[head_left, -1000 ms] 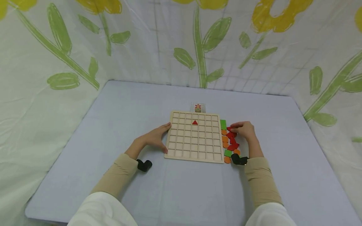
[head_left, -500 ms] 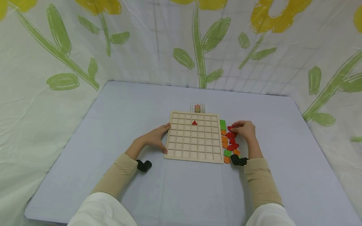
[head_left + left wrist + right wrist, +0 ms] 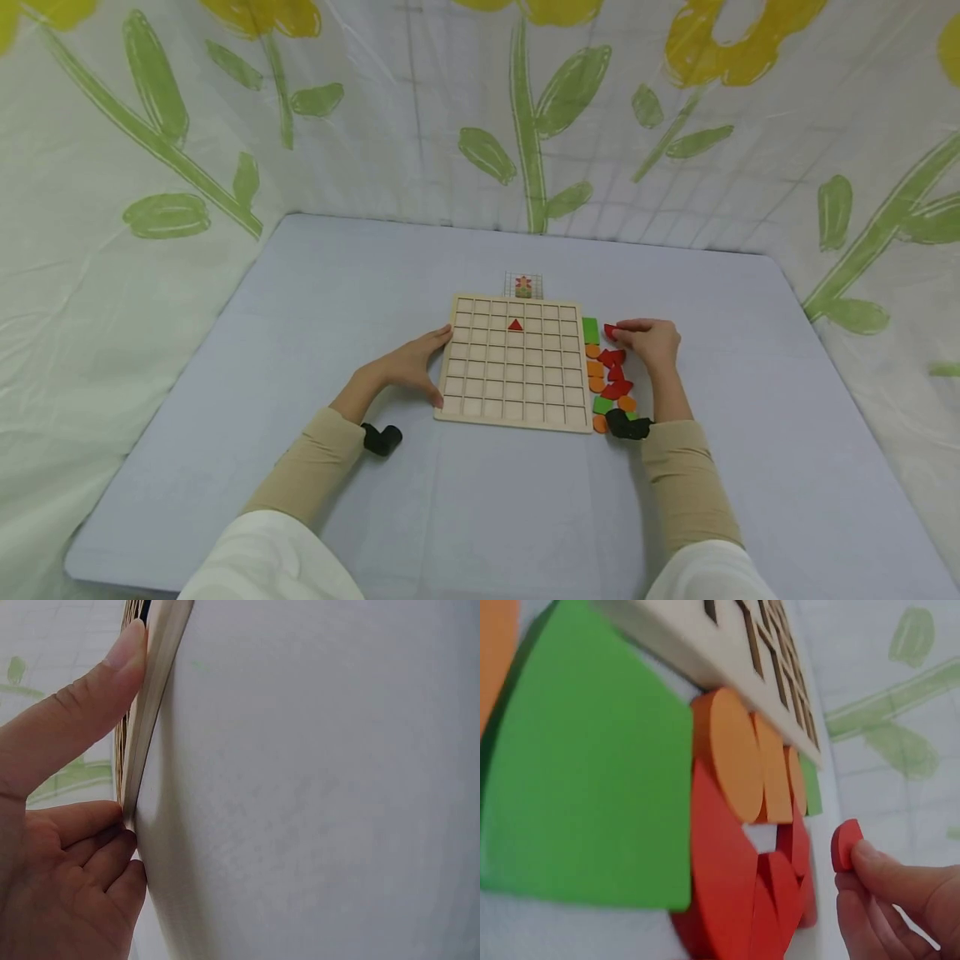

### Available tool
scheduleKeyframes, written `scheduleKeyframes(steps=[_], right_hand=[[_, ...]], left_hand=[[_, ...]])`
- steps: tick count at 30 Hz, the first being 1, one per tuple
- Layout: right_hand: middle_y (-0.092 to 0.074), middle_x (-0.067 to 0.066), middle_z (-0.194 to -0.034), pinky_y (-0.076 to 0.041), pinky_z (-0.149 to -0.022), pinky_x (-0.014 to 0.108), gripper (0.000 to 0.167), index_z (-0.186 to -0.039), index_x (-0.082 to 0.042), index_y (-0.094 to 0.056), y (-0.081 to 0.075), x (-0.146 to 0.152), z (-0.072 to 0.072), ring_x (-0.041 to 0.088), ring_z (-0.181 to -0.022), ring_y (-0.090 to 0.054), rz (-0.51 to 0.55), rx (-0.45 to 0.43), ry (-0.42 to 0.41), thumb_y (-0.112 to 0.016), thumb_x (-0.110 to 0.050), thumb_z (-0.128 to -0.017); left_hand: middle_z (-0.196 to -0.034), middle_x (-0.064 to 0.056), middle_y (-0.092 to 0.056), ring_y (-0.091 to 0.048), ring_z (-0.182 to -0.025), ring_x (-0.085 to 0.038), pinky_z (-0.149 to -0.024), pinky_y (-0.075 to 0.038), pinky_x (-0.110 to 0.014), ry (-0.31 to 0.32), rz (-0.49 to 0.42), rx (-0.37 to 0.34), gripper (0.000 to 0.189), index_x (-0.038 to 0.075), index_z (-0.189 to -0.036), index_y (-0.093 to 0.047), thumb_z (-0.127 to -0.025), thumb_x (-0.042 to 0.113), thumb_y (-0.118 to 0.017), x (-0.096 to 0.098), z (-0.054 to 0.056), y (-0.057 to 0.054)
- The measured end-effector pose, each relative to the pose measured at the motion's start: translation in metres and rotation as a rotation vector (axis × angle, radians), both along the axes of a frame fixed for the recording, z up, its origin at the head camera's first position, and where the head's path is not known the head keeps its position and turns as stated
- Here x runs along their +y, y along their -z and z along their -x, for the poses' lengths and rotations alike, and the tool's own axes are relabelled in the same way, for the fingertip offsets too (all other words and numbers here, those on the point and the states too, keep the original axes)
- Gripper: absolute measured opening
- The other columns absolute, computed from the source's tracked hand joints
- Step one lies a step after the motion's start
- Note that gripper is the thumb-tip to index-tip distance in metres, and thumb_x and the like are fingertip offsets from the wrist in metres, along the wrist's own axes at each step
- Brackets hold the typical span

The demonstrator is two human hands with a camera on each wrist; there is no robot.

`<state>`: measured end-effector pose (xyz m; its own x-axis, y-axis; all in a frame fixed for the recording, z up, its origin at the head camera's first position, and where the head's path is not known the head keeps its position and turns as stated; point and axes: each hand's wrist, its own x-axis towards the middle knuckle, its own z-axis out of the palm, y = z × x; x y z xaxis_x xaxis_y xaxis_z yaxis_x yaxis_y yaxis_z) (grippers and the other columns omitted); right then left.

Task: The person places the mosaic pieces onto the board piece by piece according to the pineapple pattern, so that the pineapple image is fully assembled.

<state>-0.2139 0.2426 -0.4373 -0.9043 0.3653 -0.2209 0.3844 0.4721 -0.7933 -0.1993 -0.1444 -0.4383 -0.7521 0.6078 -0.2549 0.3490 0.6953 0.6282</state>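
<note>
A square wooden grid board [image 3: 527, 383] lies mid-table, and a small red triangle [image 3: 516, 326] sits in one of its upper cells. My left hand [image 3: 408, 365] spreads along the board's left edge, thumb near the front corner and fingertips farther back; the left wrist view shows them against the rim. To the right of the board, my right hand [image 3: 651, 340] pinches a small red piece with a curved edge [image 3: 844, 844] between thumb and fingers. Nearer to me lie several more red pieces [image 3: 616, 374], partly stacked on one another in the right wrist view.
Orange round and square pieces [image 3: 596, 369] line the board's right side, with green squares [image 3: 591, 330] among them. Behind the board lies a small gridded picture card [image 3: 523, 287]. A flower-painted sheet [image 3: 420, 125] hangs beyond the table's far edge.
My right hand has drawn the red piece slightly away from the other red pieces, toward the back of the table. My left hand and the board stay put.
</note>
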Motion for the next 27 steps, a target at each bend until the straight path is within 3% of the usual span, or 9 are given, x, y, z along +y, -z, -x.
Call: scheduleKeyframes(steps=[3, 7, 11, 15, 21, 24, 27], right_hand=[[-0.069, 0.015, -0.104, -0.047, -0.061, 0.018, 0.031, -0.113, 0.004, -0.070, 0.002, -0.003, 0.001, 0.014, -0.078, -0.060, 0.022, 0.045, -0.001, -0.070, -0.017, -0.090], [-0.070, 0.013, -0.096, -0.048, -0.058, 0.016, 0.029, -0.108, 0.006, -0.071, 0.002, -0.011, 0.001, 0.009, -0.069, -0.059, 0.055, 0.089, -0.025, -0.072, -0.015, -0.089], [-0.069, 0.016, -0.100, -0.049, -0.060, 0.017, 0.027, -0.107, 0.005, -0.072, 0.000, -0.022, 0.000, 0.009, -0.072, -0.058, 0.074, 0.099, -0.040, -0.072, -0.015, -0.089], [-0.069, 0.019, -0.103, -0.048, -0.063, 0.018, 0.028, -0.107, 0.004, -0.072, -0.001, -0.035, 0.002, 0.019, -0.077, -0.061, 0.064, 0.099, -0.070, -0.073, -0.016, -0.088], [-0.067, 0.022, -0.109, -0.052, -0.075, 0.029, 0.025, -0.104, 0.005, -0.073, 0.000, -0.060, 0.005, 0.033, -0.101, -0.061, 0.069, 0.120, -0.110, -0.074, -0.013, -0.087], [-0.068, 0.021, -0.106, -0.053, -0.075, 0.031, 0.023, -0.102, 0.004, -0.073, -0.001, -0.074, 0.006, 0.031, -0.099, -0.060, 0.086, 0.132, -0.137, -0.075, -0.012, -0.086], [-0.070, 0.020, -0.100, -0.053, -0.067, 0.026, 0.022, -0.101, 0.004, -0.073, -0.001, -0.086, 0.006, 0.027, -0.086, -0.065, 0.094, 0.138, -0.184, -0.075, -0.012, -0.086]], left_hand=[[-0.160, -0.023, -0.009, -0.010, -0.146, -0.038, -0.118, -0.016, -0.048, 0.003, 0.001, 0.000, 0.117, -0.011, -0.150, -0.016, -0.066, 0.022, -0.090, 0.000, 0.001, 0.000], [-0.159, -0.023, -0.009, -0.010, -0.146, -0.038, -0.117, -0.016, -0.048, 0.003, -0.008, -0.005, 0.117, -0.011, -0.150, -0.016, -0.066, 0.022, -0.091, 0.001, 0.001, 0.001], [-0.160, -0.023, -0.009, -0.010, -0.146, -0.038, -0.117, -0.016, -0.048, 0.002, -0.012, -0.008, 0.117, -0.011, -0.150, -0.016, -0.066, 0.022, -0.091, 0.001, 0.001, 0.001], [-0.160, -0.023, -0.009, -0.010, -0.146, -0.038, -0.117, -0.016, -0.048, 0.003, -0.005, -0.007, 0.117, -0.011, -0.150, -0.016, -0.066, 0.022, -0.091, 0.002, 0.001, 0.001], [-0.160, -0.023, -0.009, -0.010, -0.146, -0.039, -0.117, -0.016, -0.048, -0.002, 0.000, -0.010, 0.117, -0.011, -0.150, -0.016, -0.066, 0.022, -0.091, 0.002, 0.001, 0.002], [-0.160, -0.023, -0.009, -0.010, -0.146, -0.038, -0.117, -0.016, -0.048, -0.005, -0.007, -0.013, 0.117, -0.011, -0.150, -0.016, -0.065, 0.022, -0.091, 0.002, 0.001, 0.002], [-0.160, -0.023, -0.009, -0.010, -0.146, -0.039, -0.117, -0.016, -0.048, -0.004, -0.013, -0.017, 0.117, -0.011, -0.150, -0.016, -0.066, 0.022, -0.091, 0.001, 0.001, 0.002]])
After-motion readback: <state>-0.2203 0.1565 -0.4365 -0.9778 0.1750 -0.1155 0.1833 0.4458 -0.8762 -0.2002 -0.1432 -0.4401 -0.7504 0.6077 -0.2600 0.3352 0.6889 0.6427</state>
